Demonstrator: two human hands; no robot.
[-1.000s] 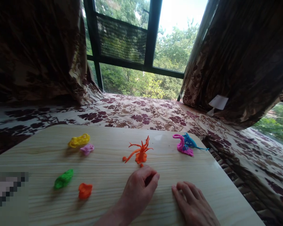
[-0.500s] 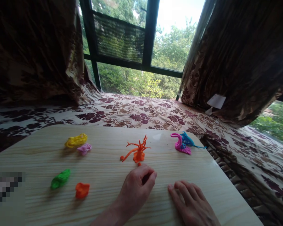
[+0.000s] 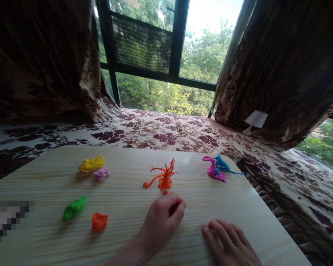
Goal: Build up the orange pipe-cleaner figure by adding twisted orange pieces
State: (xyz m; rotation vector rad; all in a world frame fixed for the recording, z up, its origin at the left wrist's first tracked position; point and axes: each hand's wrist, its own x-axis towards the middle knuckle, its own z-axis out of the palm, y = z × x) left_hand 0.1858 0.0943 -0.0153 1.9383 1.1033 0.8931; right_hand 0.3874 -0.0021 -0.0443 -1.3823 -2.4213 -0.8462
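Note:
My left hand (image 3: 163, 222) rests on the wooden table, fingers curled and thumb pressed against the index finger; whatever may be inside is hidden. Just beyond it stands an orange clay figure (image 3: 165, 181) with thin branching arms, and a small orange clay bit (image 3: 165, 192) lies between them. To the right, my right hand (image 3: 231, 244) lies palm down with fingers stretched out, touching only the tabletop. Left of my hands sit an orange clay lump (image 3: 99, 221) and a green clay lump (image 3: 74, 208).
Yellow clay (image 3: 92, 163) and pale pink clay (image 3: 101, 173) lie at the table's back left. A magenta clay figure (image 3: 213, 170) and a blue clay figure (image 3: 222, 164) stand at the back right, near the edge. Beyond are floral fabric (image 3: 166, 129) and a small lamp (image 3: 255, 119).
My right hand has slid slightly toward me along the table. My left hand keeps its pinch beside the orange figure. The whole view has shifted a little.

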